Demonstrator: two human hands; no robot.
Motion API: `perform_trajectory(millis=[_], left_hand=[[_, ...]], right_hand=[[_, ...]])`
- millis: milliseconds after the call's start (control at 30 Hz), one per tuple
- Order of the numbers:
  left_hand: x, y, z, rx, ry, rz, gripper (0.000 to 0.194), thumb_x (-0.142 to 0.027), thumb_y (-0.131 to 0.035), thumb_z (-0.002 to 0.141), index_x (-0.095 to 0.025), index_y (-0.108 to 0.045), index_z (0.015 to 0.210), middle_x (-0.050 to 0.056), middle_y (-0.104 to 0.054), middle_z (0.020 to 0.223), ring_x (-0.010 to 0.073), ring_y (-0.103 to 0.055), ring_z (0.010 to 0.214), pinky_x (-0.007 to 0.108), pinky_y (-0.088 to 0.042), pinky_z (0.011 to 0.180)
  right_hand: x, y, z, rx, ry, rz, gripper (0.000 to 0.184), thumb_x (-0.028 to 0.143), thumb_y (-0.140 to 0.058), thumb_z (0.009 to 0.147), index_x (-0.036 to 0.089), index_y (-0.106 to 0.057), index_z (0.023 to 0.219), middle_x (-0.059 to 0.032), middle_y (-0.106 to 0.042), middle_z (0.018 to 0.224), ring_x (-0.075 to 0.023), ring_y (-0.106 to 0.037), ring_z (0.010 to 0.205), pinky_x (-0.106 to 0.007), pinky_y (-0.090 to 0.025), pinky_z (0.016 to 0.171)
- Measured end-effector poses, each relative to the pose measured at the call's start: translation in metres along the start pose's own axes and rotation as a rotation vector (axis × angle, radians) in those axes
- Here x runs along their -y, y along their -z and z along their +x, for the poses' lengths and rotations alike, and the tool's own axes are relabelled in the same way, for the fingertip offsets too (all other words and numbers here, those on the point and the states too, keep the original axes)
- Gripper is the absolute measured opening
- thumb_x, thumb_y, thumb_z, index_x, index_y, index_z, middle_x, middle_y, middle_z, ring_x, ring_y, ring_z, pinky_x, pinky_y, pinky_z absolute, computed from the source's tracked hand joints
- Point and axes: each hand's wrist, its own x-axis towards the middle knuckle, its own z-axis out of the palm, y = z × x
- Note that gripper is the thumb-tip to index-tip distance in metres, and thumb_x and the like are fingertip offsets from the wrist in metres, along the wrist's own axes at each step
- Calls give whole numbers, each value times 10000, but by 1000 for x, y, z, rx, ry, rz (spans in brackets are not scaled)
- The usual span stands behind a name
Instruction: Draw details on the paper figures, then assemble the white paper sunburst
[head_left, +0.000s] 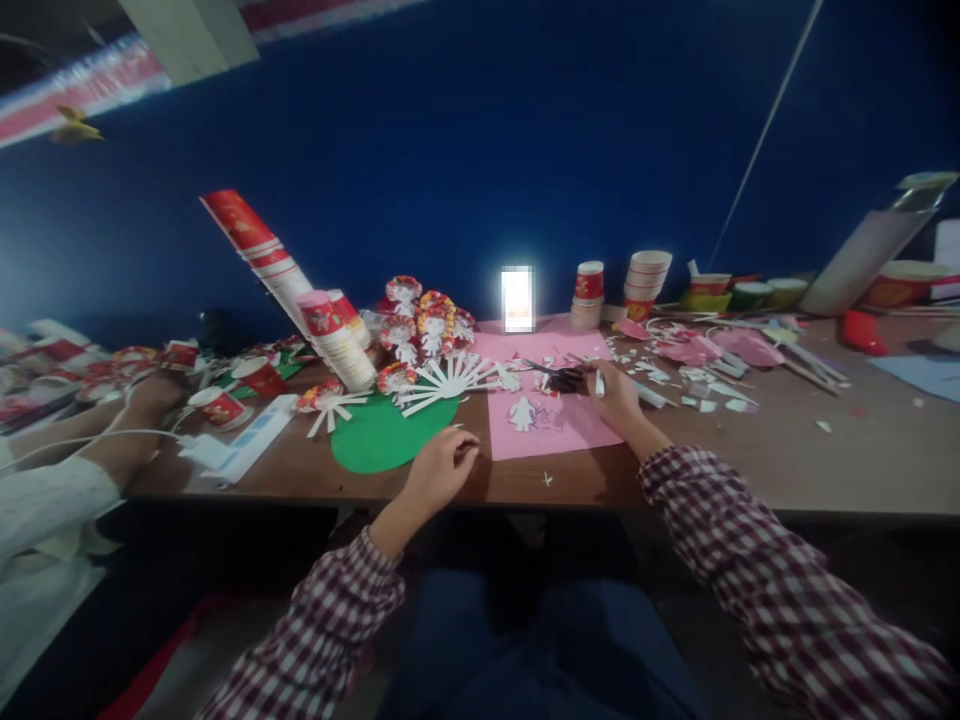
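Note:
My left hand [444, 468] rests near the front edge of the table, beside a green paper shape [375, 440]. Its fingers are loosely curled, with a gap to the thumb and nothing visible between them. My right hand [616, 398] is over the right side of a pink paper sheet [559, 435], closed on a white pen-like stick [599, 384]. Dark-handled scissors [564, 379] lie right by its fingertips; whether they touch is unclear. A small white paper cut-out figure [523, 414] lies on the pink sheet. A fan of white paper strips [452, 380] overlaps the green shape.
A leaning stack of paper cups [330, 335] and several decorated paper figures [435, 330] stand at the back left. A bright phone screen [517, 300] stands behind the pink sheet. Paper scraps [705, 380] litter the right. Another person's arm [142, 415] reaches in beside a power strip [259, 440].

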Motion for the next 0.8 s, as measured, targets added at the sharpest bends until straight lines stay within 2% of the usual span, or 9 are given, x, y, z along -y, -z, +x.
perform_trajectory(millis=[67, 167, 333, 467, 633, 800], left_hand=[[14, -2, 10, -34, -44, 149, 121, -207, -546, 842, -190, -634, 923, 56, -661, 962, 190, -611, 933, 342, -500, 870], [27, -5, 24, -53, -37, 226, 164, -193, -543, 839, -180, -621, 984, 73, -640, 1036, 210, -584, 1012, 377, -470, 946], [38, -4, 47, -41, 2, 311, 289, -228, -490, 879, -136, -564, 1143, 132, -578, 1195, 252, -523, 1146, 404, -425, 1008], [44, -4, 61, 12, 17, 375, 344, -254, -435, 916, -120, -510, 1224, 153, -556, 1255, 263, -487, 1209, 415, -395, 1032], [51, -6, 65, 99, 22, 437, 388, -324, -433, 931, -114, -500, 1250, 154, -565, 1264, 257, -490, 1217, 388, -376, 1035], [54, -2, 59, 128, 51, 482, 430, -403, -405, 943, -128, -499, 1260, 142, -595, 1215, 254, -523, 1172, 369, -391, 1001]], right_hand=[[-1, 0, 0, -1, 8, 7, 279, 234, -440, 877, 177, -644, 1058, -110, -716, 964, -259, -659, 899, -346, -491, 803], [-2, -1, 0, 0, 12, 9, 280, 247, -440, 878, 180, -637, 1065, -108, -716, 953, -261, -662, 893, -345, -493, 793], [-2, -1, 1, 7, 26, 7, 275, 253, -432, 879, 184, -633, 1053, -102, -715, 953, -260, -659, 908, -340, -492, 793], [-2, 0, 1, 11, 16, 5, 273, 253, -435, 872, 189, -630, 1052, -94, -718, 933, -255, -662, 877, -334, -494, 765], [-2, 0, 1, 21, 2, 9, 274, 254, -442, 870, 194, -633, 1059, -92, -721, 926, -252, -666, 871, -325, -491, 750], [-1, 0, 2, 24, -12, 12, 275, 254, -456, 864, 192, -635, 1064, -92, -721, 929, -257, -667, 878, -332, -492, 757]])
